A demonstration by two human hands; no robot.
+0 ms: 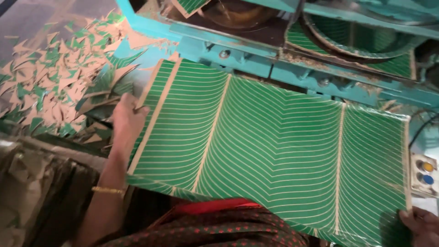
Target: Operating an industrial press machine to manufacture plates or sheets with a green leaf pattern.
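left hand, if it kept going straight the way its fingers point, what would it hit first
The left hand grips the left edge of the green striped sheet, fingers pointing up and right. Straight on, it would probably meet the teal machine frame first, though depth is unclear.

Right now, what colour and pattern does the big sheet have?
In the head view, the sheet is green with thin cream curved lines, like leaf veins.

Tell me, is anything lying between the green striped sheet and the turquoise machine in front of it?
Nothing visible does. The green striped sheet, held at its edges by the left hand and right hand, already reaches the turquoise machine; only dusty scraps lie on its ledge.
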